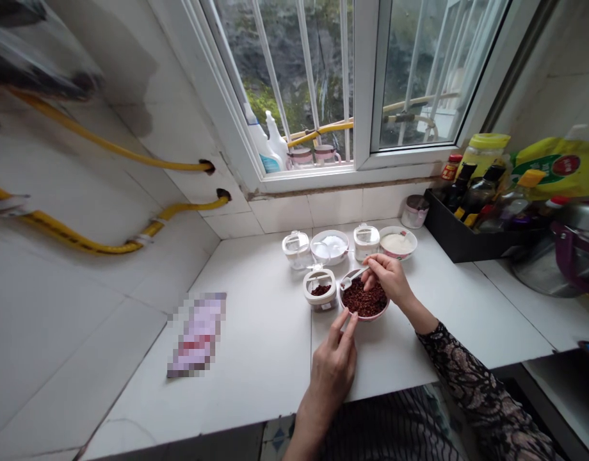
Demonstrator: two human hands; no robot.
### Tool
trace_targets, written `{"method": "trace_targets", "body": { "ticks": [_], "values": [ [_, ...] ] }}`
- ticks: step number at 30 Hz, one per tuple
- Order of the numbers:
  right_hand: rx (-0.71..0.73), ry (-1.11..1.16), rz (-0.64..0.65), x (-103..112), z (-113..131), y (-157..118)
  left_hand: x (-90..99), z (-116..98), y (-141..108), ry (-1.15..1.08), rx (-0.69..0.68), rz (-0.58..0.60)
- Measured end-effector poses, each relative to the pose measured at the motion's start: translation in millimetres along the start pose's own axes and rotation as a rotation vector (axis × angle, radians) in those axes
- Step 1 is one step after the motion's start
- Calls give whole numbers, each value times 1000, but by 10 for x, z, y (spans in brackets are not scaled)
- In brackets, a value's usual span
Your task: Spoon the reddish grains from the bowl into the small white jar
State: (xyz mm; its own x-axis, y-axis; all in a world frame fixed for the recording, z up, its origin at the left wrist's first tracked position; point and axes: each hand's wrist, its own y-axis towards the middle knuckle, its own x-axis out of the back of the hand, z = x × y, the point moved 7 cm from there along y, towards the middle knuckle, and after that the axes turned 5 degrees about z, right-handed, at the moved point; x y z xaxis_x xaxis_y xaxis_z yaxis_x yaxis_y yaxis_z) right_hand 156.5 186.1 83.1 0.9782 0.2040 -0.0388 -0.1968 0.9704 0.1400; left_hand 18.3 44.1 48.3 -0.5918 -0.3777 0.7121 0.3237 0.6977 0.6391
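My right hand (387,276) is closed on the handle of a small white spoon (346,282), whose bowl end hangs at the left rim of a round bowl (378,316). That bowl is full of dark red-brown bits (364,301), which look like Sichuan peppercorns. Two outstretched fingertips of my left hand (337,358) touch the near rim; its thumb is hidden. Just left of the bowl stands a clear seasoning jar (320,296) with a cream-rimmed lid, some of the same bits showing inside.
Behind stand two more clear jars (297,250) (366,242), a bowl of white powder (330,246) and a bowl of off-white grains (397,242). A black box of bottles (481,240) and a metal pot (539,272) are at right. A blurred purple packet (197,336) lies left.
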Motion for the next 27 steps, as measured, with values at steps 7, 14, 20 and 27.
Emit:
{"method": "trace_targets", "body": {
  "ticks": [7, 14, 20, 27],
  "values": [
    [487, -396, 110, -429, 366, -225, -22, 4, -9, -7, 6, 10],
    [497, -473, -21, -181, 418, -266, -13, -1, -12, -11, 0, 8],
    [295, -666, 13, -72, 240, -150, -11, 4, -11, -21, 6, 8],
    [189, -714, 96, -158, 148, -138, -13, -4, -2, -6, 4, 8]
  ]
}}
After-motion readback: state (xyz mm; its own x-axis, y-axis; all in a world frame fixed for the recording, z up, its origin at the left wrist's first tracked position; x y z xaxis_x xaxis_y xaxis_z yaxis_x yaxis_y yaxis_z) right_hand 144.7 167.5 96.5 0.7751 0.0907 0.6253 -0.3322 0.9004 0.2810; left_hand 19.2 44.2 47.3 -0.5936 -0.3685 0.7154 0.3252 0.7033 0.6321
